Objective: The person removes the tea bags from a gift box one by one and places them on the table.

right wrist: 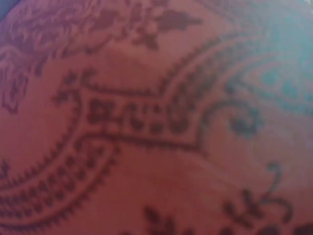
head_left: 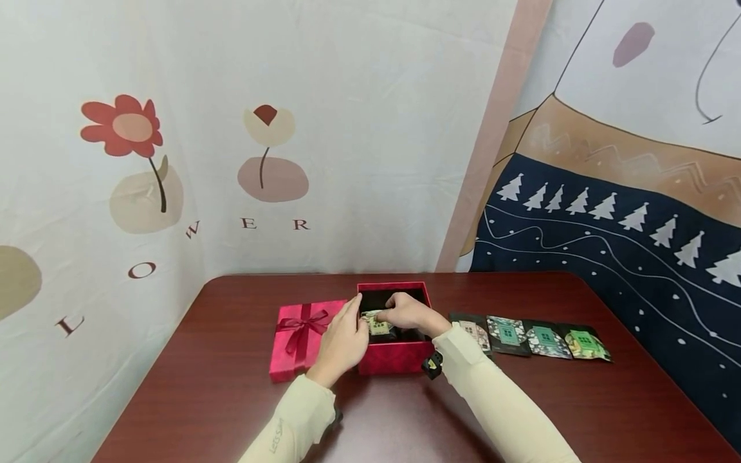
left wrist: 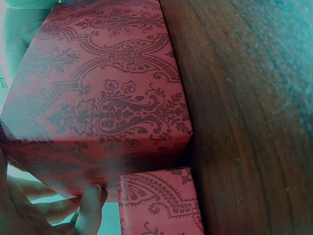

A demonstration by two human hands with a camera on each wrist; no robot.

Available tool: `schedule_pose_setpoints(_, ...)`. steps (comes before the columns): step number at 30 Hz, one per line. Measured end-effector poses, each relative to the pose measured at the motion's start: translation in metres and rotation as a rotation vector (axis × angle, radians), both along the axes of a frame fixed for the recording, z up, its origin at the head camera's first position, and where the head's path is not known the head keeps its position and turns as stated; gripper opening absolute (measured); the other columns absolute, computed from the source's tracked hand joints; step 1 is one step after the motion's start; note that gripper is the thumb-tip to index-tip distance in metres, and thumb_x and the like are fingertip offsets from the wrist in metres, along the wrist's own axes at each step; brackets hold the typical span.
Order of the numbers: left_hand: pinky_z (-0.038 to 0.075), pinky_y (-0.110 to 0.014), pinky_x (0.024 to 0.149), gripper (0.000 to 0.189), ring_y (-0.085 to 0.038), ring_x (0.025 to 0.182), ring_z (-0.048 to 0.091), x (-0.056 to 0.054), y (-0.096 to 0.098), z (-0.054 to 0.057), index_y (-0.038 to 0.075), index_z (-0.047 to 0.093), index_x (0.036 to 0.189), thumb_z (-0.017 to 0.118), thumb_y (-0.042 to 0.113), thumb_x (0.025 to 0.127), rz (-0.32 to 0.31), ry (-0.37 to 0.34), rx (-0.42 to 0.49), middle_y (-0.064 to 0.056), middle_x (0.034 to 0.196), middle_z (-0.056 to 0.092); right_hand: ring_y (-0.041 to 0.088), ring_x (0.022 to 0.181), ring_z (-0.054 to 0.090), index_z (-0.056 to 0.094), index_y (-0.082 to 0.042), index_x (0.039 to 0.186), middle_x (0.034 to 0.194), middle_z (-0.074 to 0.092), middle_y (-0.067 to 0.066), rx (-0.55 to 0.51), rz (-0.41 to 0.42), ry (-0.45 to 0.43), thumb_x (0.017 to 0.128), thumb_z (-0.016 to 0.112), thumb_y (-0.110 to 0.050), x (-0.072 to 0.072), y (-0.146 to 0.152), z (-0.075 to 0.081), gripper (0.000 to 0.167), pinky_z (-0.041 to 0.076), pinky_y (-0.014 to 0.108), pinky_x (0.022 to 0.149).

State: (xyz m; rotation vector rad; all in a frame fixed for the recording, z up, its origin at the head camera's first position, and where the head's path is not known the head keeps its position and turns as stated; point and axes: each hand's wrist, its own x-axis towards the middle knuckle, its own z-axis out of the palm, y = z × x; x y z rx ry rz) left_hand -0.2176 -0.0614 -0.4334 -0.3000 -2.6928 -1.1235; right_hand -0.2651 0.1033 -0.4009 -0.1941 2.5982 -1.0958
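Observation:
A red patterned gift box [head_left: 396, 359] with a dark interior stands uncovered on the table. My left hand [head_left: 344, 337] holds its left wall, thumb by the rim; in the left wrist view the fingers [left wrist: 90, 210] lie against the outside of that wall. My right hand [head_left: 408, 312] reaches over the box and pinches a black packet [head_left: 379, 327] with a yellow-green label, low inside the opening. Part of that packet is hidden by the hand. Only the blurred red box wall [right wrist: 146, 122] fills the right wrist view.
Left of the box lies its red lid [head_left: 287, 354] with a dark red ribbon bow [head_left: 303, 326]. On the right is a row of several flat packets [head_left: 508, 334] with dark edges and printed fronts. All rest on a reddish-brown table [head_left: 231, 386], with a patterned cloth wall behind.

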Motion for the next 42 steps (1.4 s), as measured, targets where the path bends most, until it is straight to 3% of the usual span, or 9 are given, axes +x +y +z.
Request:
schedule_pose_setpoints(6, 0.048, -0.057, 0.093, 0.056, -0.031, 0.137, 0.044, 0.0, 0.0, 0.0, 0.014, 0.041, 0.152, 0.047, 0.023, 0.098, 0.0, -0.009, -0.001, -0.006, 0.154, 0.043, 0.021, 0.078, 0.064, 0.051, 0.007, 0.133, 0.125, 0.059, 0.018, -0.037, -0.036, 0.002, 0.091, 0.065, -0.028, 0.001, 0.003, -0.004, 0.057, 0.056, 0.037, 0.072)
schedule_pose_setpoints(13, 0.046, -0.059, 0.095, 0.055, -0.032, 0.136, 0.045, -0.001, 0.001, 0.0, 0.014, 0.042, 0.152, 0.048, 0.023, 0.098, 0.002, -0.01, -0.002, -0.006, 0.154, 0.043, 0.022, 0.088, 0.065, 0.05, 0.008, 0.135, 0.127, 0.059, 0.019, -0.067, -0.069, -0.008, 0.091, 0.066, -0.032, 0.002, 0.004, -0.005, 0.062, 0.056, 0.04, 0.079)
schedule_pose_setpoints(21, 0.045, -0.058, 0.098, 0.055, -0.032, 0.136, 0.046, -0.001, 0.002, -0.001, 0.013, 0.043, 0.151, 0.049, 0.023, 0.098, 0.004, -0.011, 0.003, -0.007, 0.153, 0.044, 0.032, 0.119, 0.057, 0.048, 0.007, 0.138, 0.137, 0.054, 0.019, -0.084, -0.084, 0.021, 0.089, 0.067, -0.031, 0.006, 0.004, -0.007, 0.065, 0.049, 0.049, 0.095)
schedule_pose_setpoints(29, 0.047, -0.057, 0.095, 0.054, -0.031, 0.135, 0.046, -0.001, 0.002, -0.001, 0.013, 0.044, 0.151, 0.049, 0.023, 0.098, 0.008, 0.003, 0.0, -0.006, 0.152, 0.045, 0.034, 0.124, 0.054, 0.049, 0.006, 0.139, 0.139, 0.053, 0.02, -0.085, -0.096, 0.067, 0.09, 0.066, -0.03, 0.009, 0.004, -0.006, 0.063, 0.047, 0.05, 0.099)
schedule_pose_setpoints(34, 0.047, -0.056, 0.096, 0.054, -0.03, 0.136, 0.046, -0.002, 0.002, -0.001, 0.012, 0.044, 0.15, 0.048, 0.022, 0.097, 0.003, 0.014, 0.004, -0.008, 0.152, 0.045, 0.03, 0.115, 0.058, 0.051, 0.004, 0.137, 0.133, 0.057, 0.018, -0.081, -0.109, 0.083, 0.089, 0.067, -0.028, 0.01, 0.004, -0.006, 0.06, 0.049, 0.047, 0.095)
schedule_pose_setpoints(39, 0.046, -0.056, 0.098, 0.054, -0.03, 0.137, 0.045, -0.003, 0.002, -0.001, 0.012, 0.044, 0.15, 0.048, 0.021, 0.097, 0.004, 0.014, 0.001, -0.007, 0.153, 0.045, 0.023, 0.079, 0.066, 0.052, 0.005, 0.132, 0.112, 0.065, 0.014, -0.159, -0.095, 0.057, 0.089, 0.068, -0.021, 0.007, 0.005, -0.009, 0.053, 0.056, 0.042, 0.078)
schedule_pose_setpoints(42, 0.046, -0.056, 0.098, 0.054, -0.029, 0.137, 0.045, -0.003, 0.002, -0.002, 0.012, 0.044, 0.151, 0.048, 0.022, 0.097, -0.002, 0.012, -0.003, -0.007, 0.153, 0.044, 0.017, 0.067, 0.064, 0.056, 0.007, 0.127, 0.106, 0.066, 0.012, -0.195, -0.068, 0.03, 0.089, 0.067, -0.019, 0.006, 0.005, -0.011, 0.047, 0.057, 0.039, 0.07)
